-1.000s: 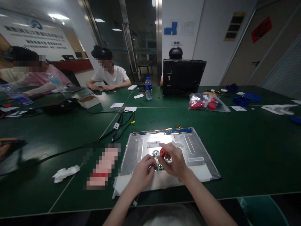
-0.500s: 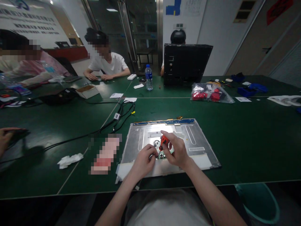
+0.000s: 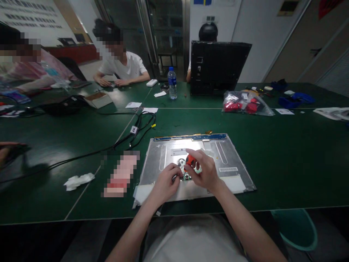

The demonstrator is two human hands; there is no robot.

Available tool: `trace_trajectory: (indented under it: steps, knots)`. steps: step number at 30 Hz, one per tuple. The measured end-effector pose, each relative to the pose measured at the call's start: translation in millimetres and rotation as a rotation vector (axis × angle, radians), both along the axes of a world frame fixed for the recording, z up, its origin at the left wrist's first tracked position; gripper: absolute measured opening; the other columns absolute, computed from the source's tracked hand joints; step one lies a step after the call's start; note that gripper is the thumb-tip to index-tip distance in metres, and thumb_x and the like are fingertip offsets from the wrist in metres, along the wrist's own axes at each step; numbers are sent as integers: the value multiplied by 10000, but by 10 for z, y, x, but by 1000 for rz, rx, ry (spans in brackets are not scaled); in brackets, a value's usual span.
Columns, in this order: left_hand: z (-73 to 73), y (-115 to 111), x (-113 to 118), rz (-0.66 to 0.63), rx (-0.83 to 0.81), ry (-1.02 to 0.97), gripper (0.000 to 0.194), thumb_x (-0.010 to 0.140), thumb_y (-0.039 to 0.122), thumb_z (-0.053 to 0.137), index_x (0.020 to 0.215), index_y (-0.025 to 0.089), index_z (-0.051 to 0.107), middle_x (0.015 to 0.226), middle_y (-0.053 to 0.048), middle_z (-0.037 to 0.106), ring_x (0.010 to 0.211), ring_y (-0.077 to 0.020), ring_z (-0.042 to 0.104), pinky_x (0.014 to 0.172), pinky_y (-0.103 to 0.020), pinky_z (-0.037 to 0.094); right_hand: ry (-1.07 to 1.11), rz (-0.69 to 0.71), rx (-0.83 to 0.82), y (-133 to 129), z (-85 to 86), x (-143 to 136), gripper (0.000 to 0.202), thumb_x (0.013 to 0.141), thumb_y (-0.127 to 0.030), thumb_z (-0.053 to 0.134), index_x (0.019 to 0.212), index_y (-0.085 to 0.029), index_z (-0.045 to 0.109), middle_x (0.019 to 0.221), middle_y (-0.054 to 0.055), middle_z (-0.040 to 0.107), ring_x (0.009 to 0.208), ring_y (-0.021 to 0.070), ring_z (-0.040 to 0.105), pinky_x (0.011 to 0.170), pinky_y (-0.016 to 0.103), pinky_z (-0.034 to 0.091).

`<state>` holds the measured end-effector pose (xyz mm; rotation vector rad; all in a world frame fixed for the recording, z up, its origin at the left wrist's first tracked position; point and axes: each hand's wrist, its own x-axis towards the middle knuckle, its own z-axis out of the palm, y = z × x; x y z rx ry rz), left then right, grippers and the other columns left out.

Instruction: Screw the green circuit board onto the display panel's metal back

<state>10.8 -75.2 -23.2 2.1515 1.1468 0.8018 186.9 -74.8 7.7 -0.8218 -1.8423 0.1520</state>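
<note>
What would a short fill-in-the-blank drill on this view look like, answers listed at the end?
1. The hand holding the red-and-black tool is the person's ____.
2. The color of the table under the metal panel is ____.
3. In the camera's view, the crumpled white scrap lies to the ____ of the metal panel.

Missing words: right; green; left.

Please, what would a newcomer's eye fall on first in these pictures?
Probably the silver panel, lying on the green table before the person. Over its middle, the right hand holds a red tool, with the left hand close beside. Farther back, a big black box stands right of a bottle.
</note>
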Motion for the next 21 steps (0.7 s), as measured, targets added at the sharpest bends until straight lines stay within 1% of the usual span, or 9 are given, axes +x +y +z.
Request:
trace_trajectory:
  steps: [3, 7, 10, 17, 21]
  knots:
    - [-15, 5, 2, -8, 11, -6, 229, 750, 42, 442, 807, 181, 616, 899, -39, 587, 843, -177, 576, 769, -290, 461, 8, 22, -27, -7, 6, 6, 486, 884, -237, 497, 1357, -217, 384, 872, 25, 589, 602, 114, 513, 523, 243, 448]
    - [-1, 1, 9, 2, 9, 6, 207, 753, 44, 443, 747, 180, 598, 862, -31, 583, 815, -171, 581, 745, -285, 459, 7, 27, -28, -15, 20, 14, 511, 877, -196, 460, 1378, -218, 363, 932, 38, 609, 618, 116, 530, 551, 253, 475]
    - [15, -2, 11, -1, 1, 3, 201, 754, 49, 441, 734, 181, 592, 860, -31, 580, 813, -170, 579, 744, -285, 458, 7, 15, -21, -13, 26, 10, 501, 871, -186, 472, 1362, -220, 377, 895, 26, 604, 605, 113, 525, 546, 249, 471]
    - [30, -3, 10, 3, 6, -2, 198, 734, 49, 441, 726, 180, 590, 868, -34, 581, 815, -173, 579, 748, -285, 458, 4, -8, 19, 9, 11, 2, 454, 875, -227, 548, 1307, -229, 410, 807, 4, 570, 586, 111, 500, 514, 238, 421]
    - [32, -5, 3, -2, -14, -16, 214, 736, 44, 432, 743, 182, 596, 871, -38, 583, 827, -174, 576, 763, -290, 465, -22, -12, -2, 6, 13, 3, 468, 886, -244, 530, 1336, -227, 403, 787, 1, 567, 579, 113, 498, 517, 238, 425]
